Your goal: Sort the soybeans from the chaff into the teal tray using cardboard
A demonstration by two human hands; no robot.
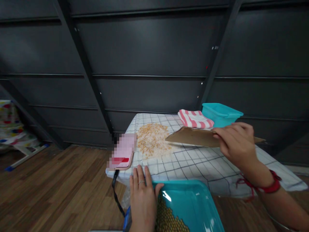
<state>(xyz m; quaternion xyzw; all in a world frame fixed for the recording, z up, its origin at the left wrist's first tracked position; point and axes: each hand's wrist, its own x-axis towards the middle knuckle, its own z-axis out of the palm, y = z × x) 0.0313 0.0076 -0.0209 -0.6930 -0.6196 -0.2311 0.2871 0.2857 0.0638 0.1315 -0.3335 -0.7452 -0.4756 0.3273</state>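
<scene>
The right hand [235, 143] is closed on one edge of a flat brown cardboard sheet [193, 137], fingers curled over the top, holding it level just above the table. The left hand [142, 199], lower and nearer the body, grips the rim of a glossy teal tray [193, 203]: four fingers lie flat outside the wall and the thumb hooks over the edge.

The sheet is thin and stiff, and tapers to a point away from the right hand. That tip reaches a single loose pile of grains [153, 140], pale yellow and granular, spread ahead of the left hand's fingertips. A second lot of rounder, olive-yellow grains [169, 219] lies in the tray, just right of the left thumb.

Both pile and sheet are over one white tablecloth [205, 164] with a thin dark grid. Left of the pile lies one pink flat case [123, 151], its black strap [116, 193] hanging past the left hand. Beyond the right hand sit one folded pink-and-white striped cloth [195, 118] and one teal plastic tub [220, 114], side by side. A red band [274, 183] circles the right wrist.
</scene>
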